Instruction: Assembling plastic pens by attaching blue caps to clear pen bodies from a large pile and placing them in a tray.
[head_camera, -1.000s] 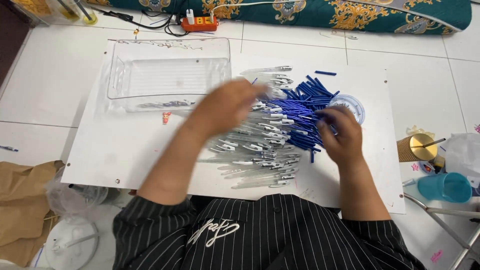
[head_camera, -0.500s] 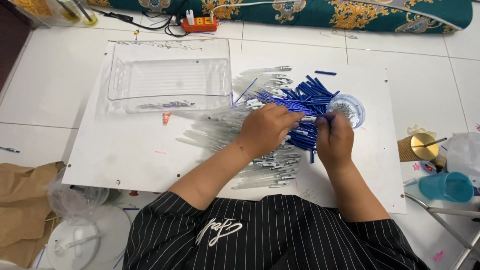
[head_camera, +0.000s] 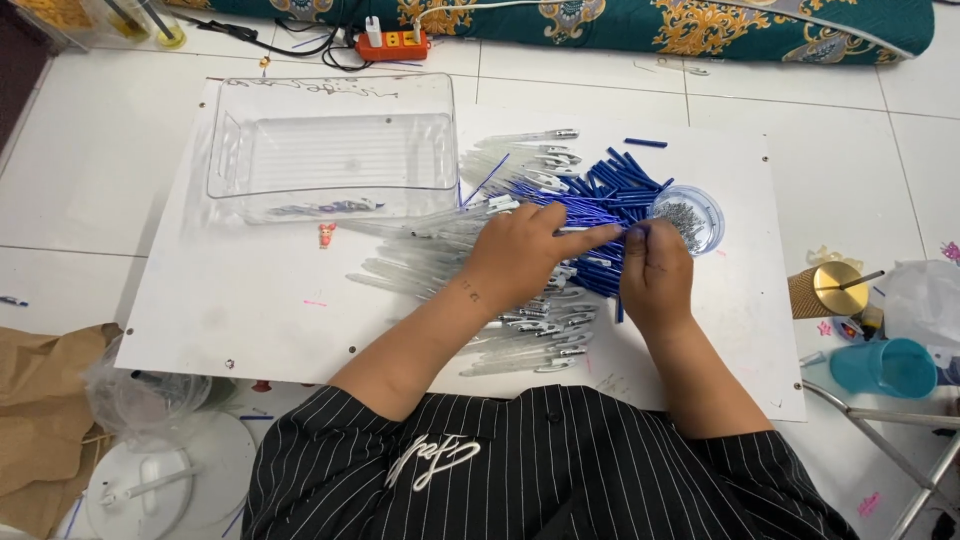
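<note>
On the white board (head_camera: 250, 300): clear plastic pen barrels (head_camera: 420, 270), thin blue refill tubes (head_camera: 610, 190)
Left hand (head_camera: 520, 255): forefinger outstretched, pinching a refill
Right hand (head_camera: 655, 275): fingertips closed on the same refill

Single head-worn view, steeply downward, close over the white board (head_camera: 250, 330) on the floor.

White tiled floor (head_camera: 60, 180), brightly lit, with a teal patterned mattress (head_camera: 640, 25) along its far edge.

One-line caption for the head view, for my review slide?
Left hand and right hand meet over a pile of clear pen barrels and blue refills on a white board.
</note>
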